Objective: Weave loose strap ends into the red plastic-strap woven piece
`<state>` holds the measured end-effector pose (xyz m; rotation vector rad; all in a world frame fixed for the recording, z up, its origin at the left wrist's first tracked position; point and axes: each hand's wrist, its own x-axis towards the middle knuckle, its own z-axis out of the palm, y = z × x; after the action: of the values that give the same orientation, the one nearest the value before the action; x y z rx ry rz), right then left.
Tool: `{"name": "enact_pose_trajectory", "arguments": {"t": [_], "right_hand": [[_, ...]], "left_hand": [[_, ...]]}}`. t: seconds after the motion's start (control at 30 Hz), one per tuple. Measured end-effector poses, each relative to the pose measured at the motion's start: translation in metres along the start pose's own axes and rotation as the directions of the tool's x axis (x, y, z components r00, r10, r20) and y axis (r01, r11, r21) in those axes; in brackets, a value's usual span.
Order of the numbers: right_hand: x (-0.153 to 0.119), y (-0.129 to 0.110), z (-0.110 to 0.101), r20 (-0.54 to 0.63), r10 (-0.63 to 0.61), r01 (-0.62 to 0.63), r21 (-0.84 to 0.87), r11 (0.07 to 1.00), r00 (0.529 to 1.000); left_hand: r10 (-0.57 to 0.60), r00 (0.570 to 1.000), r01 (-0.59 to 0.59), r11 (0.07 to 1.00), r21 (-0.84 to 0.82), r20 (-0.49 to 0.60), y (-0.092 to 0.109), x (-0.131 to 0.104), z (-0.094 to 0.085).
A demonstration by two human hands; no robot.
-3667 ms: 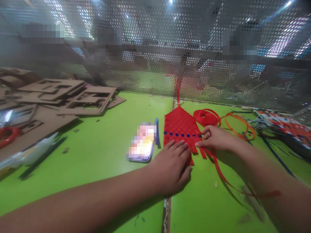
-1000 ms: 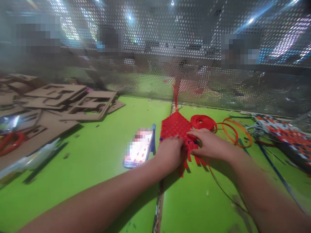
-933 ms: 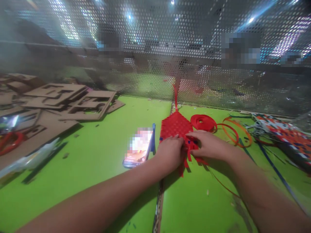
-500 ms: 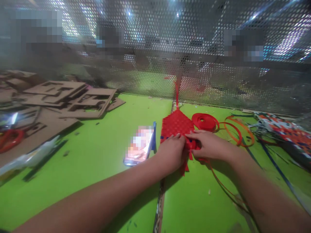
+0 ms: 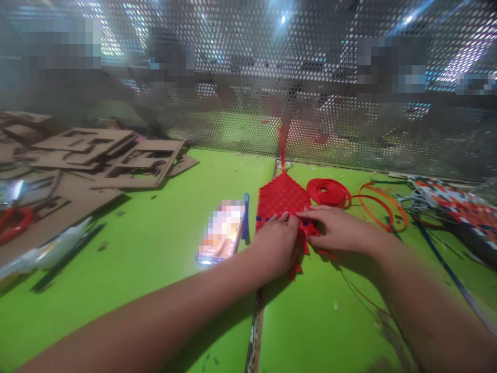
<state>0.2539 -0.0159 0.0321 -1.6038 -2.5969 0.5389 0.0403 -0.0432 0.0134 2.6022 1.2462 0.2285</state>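
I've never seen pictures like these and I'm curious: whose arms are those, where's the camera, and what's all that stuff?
No robot here! A person wears a camera on their head, looking forward and down, so you see their own bare hands. The left hand rests on a red woven piece. The right hand touches its edge, finger and thumb apart; any strip under the fingers is hard to see. On the green table also lie a lit phone, a red coil and cut cardboard.
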Motion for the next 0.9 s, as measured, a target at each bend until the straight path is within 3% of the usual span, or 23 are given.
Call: {"name": "enact_pose_trajectory", "arguments": {"t": [0.47, 0.9], "right_hand": [[-0.0005, 0.0062, -0.0059, 0.036, -0.048, 0.043, 0.115, 0.992, 0.998], [0.0005, 0.0053, -0.0036, 0.056, -0.119, 0.113, 0.099, 0.989, 0.991]], "left_hand": [[-0.026, 0.999, 0.026, 1.0, -0.003, -0.023, 0.0001, -0.0027, -0.0012], [0.075, 0.997, -0.077, 0.991, 0.106, 0.029, 0.001, -0.0009, 0.0009]]}}
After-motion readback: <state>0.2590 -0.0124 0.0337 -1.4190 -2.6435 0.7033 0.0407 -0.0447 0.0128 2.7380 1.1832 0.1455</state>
